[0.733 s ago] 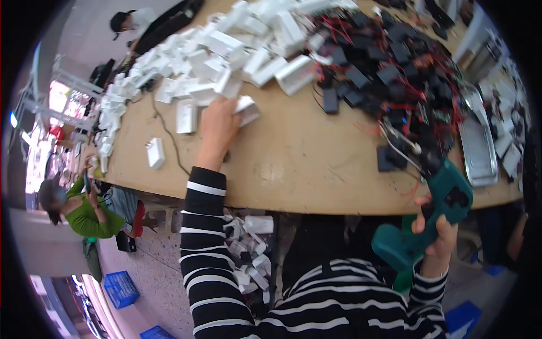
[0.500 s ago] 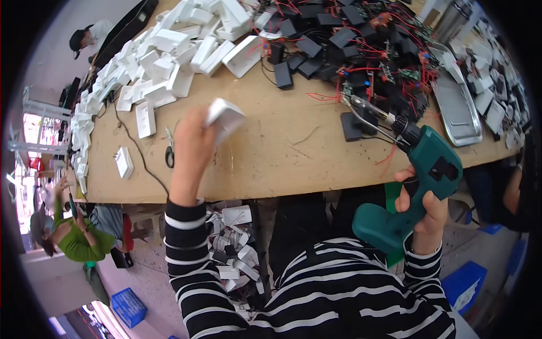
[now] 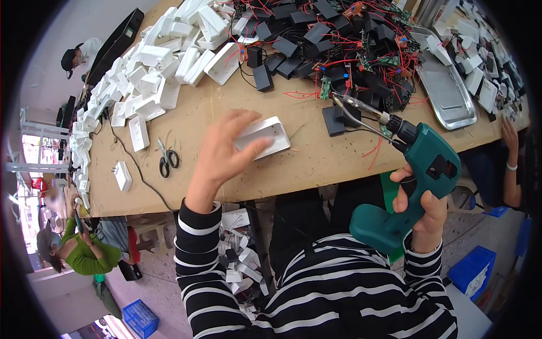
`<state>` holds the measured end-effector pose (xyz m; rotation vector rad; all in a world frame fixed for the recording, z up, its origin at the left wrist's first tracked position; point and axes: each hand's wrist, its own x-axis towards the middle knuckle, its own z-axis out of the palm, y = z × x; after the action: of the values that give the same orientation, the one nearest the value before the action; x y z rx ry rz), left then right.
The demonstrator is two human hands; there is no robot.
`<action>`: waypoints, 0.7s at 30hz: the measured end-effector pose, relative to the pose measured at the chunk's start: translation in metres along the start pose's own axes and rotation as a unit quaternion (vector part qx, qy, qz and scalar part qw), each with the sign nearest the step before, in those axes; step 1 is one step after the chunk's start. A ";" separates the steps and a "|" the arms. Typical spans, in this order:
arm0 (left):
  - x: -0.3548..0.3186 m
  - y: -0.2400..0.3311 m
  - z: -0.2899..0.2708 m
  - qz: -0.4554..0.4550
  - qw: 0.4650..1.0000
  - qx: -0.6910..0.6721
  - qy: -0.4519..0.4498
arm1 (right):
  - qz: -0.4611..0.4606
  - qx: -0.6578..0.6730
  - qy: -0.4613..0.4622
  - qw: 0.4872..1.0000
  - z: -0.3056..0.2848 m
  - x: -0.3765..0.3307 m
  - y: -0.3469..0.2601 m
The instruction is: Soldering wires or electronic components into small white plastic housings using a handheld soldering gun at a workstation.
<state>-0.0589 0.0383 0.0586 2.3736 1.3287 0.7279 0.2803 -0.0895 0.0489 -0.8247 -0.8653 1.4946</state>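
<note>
An open white plastic case (image 3: 276,135), hollow side up, lies on the table in front of me. My left hand (image 3: 224,150) is over its left end, fingers stretched and thumb apart; whether the fingertips touch it I cannot tell. In my right hand (image 3: 423,206) is a green pistol-shaped soldering gun (image 3: 432,161), a finger near its trigger. Its metal tip and a curved feed tube point up and left, close to a small green circuit board (image 3: 326,87) and a black box (image 3: 334,120) with wires.
White cases (image 3: 155,56) are heaped at the far left, black boxes with red wires (image 3: 316,34) at the far middle. A metal tray (image 3: 446,99) lies right. Scissors (image 3: 167,160), a white adapter (image 3: 122,176) and a cable lie left. Below the table edge sits a bin of white parts (image 3: 247,260).
The white case, lifted and tilted in my left hand before, now lies on the table further right. My left fingers have spread. The soldering gun has hardly moved.
</note>
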 end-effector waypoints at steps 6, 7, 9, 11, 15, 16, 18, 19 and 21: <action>0.057 -0.059 0.010 -0.164 0.973 -0.145 0.079 | 0.002 0.009 0.002 1.000 0.005 0.005 0.001; 0.072 -0.066 0.018 -0.188 0.955 -0.194 0.121 | 0.002 0.011 0.007 1.000 0.004 0.005 0.001; 0.094 -0.074 0.026 -0.211 0.933 -0.240 0.164 | 0.002 0.015 0.010 1.000 0.005 0.007 0.001; 0.110 -0.074 0.029 -0.232 0.914 -0.275 0.190 | 0.002 0.019 0.016 1.000 0.004 0.009 0.001; 0.125 -0.058 0.013 -0.253 0.889 -0.346 0.159 | 0.001 0.019 0.025 1.000 0.002 0.013 0.001; 0.125 -0.061 0.008 -0.242 0.898 -0.338 0.146 | 0.001 0.017 0.027 0.999 0.001 0.014 0.002; 0.119 -0.065 -0.004 -0.212 0.914 -0.326 0.112 | -0.003 0.019 0.022 1.000 0.000 0.015 0.002; 0.113 -0.062 -0.010 -0.211 0.915 -0.324 0.113 | -0.004 0.021 0.018 1.000 0.000 0.015 0.001; 0.101 -0.053 -0.021 -0.183 0.928 -0.283 0.156 | -0.009 0.023 0.017 1.000 -0.001 0.014 0.002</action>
<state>-0.0638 0.1531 0.0769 1.5502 1.3859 1.2072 0.2791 -0.0751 0.0467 -0.8038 -0.8088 1.4761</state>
